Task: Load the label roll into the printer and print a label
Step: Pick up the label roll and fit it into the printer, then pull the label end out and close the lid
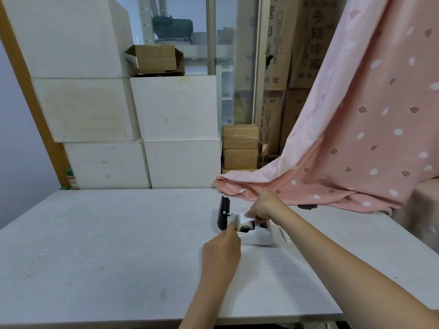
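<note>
A pale grey wood-grain table (pixel 107 245) fills the foreground. Behind it, large white boxes (pixel 133 129) stand stacked, with an open brown cardboard box (pixel 155 59) on top. A pink leaf-patterned cloth (pixel 356 138) drapes down onto the table's far right. Small taped brown cartons (pixel 240 146) sit stacked between the boxes and the cloth.

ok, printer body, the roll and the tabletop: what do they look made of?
Printer: seemingly white moulded plastic, smooth with a slight sheen, rounded corners; its open lid looks black plastic.
Label roll: white paper, matte, on a dark core.
Table: probably pale wood-grain laminate, matte, faint streaks and scuffs.
</note>
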